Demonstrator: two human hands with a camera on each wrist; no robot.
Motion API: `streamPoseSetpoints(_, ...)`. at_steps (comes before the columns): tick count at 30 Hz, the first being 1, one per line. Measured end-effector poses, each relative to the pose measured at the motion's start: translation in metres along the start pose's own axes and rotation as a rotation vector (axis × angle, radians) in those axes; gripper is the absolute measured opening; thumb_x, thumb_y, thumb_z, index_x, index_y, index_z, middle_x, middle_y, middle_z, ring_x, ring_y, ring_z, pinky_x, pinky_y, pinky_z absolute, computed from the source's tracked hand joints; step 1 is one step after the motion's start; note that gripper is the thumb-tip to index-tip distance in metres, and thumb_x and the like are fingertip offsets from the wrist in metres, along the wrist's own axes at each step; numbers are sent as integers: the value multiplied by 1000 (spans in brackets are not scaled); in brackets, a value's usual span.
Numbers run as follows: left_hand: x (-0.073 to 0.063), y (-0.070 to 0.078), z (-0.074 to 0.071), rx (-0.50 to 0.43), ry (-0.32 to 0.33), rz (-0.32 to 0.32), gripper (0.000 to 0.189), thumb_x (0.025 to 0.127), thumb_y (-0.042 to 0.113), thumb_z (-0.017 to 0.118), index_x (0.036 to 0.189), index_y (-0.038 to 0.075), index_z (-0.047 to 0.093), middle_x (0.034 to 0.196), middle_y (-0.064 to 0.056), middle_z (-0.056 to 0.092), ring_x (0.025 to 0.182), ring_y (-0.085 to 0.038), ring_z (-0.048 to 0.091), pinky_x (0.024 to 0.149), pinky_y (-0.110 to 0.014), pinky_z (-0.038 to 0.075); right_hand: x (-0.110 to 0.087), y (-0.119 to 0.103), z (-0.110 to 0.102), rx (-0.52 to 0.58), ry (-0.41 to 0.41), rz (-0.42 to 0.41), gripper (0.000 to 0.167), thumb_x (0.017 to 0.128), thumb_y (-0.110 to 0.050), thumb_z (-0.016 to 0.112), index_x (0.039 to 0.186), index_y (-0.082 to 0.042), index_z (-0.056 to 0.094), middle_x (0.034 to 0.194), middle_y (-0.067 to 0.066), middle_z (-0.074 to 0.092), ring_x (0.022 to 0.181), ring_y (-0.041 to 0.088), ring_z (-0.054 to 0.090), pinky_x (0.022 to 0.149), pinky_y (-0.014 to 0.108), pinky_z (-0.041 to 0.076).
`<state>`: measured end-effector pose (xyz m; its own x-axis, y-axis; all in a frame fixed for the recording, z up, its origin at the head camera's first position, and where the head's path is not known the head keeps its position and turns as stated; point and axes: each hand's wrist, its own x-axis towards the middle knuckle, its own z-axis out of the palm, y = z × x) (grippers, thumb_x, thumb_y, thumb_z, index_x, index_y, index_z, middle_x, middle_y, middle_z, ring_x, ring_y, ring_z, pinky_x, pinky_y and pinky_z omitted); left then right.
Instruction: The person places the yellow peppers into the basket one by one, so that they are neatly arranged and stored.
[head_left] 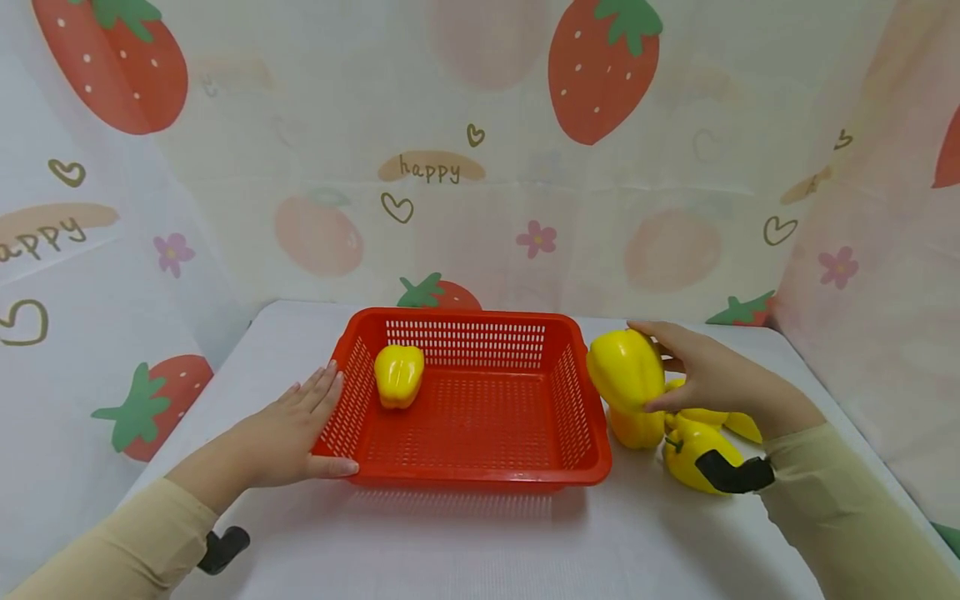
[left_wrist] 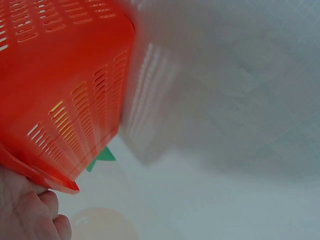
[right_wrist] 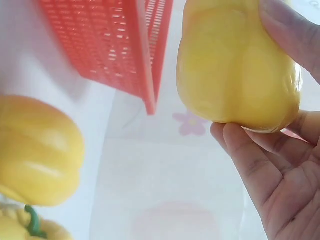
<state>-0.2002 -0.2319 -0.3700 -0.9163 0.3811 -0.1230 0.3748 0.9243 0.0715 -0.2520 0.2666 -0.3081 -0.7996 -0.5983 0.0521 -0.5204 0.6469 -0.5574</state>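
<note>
My right hand [head_left: 693, 362] holds a yellow bell pepper [head_left: 626, 371] up beside the basket's right rim. In the right wrist view the thumb lies across one side of this pepper [right_wrist: 237, 70], and the fingertips press its lower end. My left hand [head_left: 288, 437] rests on the left rim of a red plastic basket [head_left: 480, 478], fingers straight along the side and thumb at the front corner. Inside the basket, near its left wall, another yellow bell pepper [head_left: 399, 377] stands.
On the white table [head_left: 420, 550], right of the basket, several more yellow peppers lie close together, one [head_left: 636, 429] under the raised pepper and another [head_left: 701, 454] with a green stem near the right wrist. Strawberry-printed cloth [head_left: 480, 225] walls the table at the back and sides.
</note>
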Motion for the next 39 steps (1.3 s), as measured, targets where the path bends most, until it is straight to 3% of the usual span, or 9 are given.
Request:
streamPoseSetpoints(19, -2, 1, -3, -2, 13, 22, 118, 67, 78, 50, 145, -2, 12, 151, -20, 7, 137, -38, 8, 107, -54, 17, 45, -19, 2, 40, -55, -51, 99, 68, -34, 80, 144, -11, 23, 139, 5, 37, 119, 23, 44, 96, 40, 42)
streamPoseSetpoints(31, -1, 0, -1, -15, 0, 7, 118, 67, 77, 52, 145, 0, 11, 152, -18, 6, 138, -37, 7, 108, -54, 17, 77, -30, 15, 68, -71, -71, 95, 69, -28, 81, 143, -8, 25, 137, 6, 39, 117, 23, 46, 95, 39, 43)
streamPoseSetpoints(39, 0, 0, 1, -2, 10, 12, 120, 65, 81, 47, 145, 0, 12, 152, -18, 6, 138, -36, 7, 108, -54, 16, 96, -39, 25, 4, -57, -56, 96, 67, -32, 81, 143, -9, 27, 132, 5, 43, 112, 22, 46, 93, 38, 45)
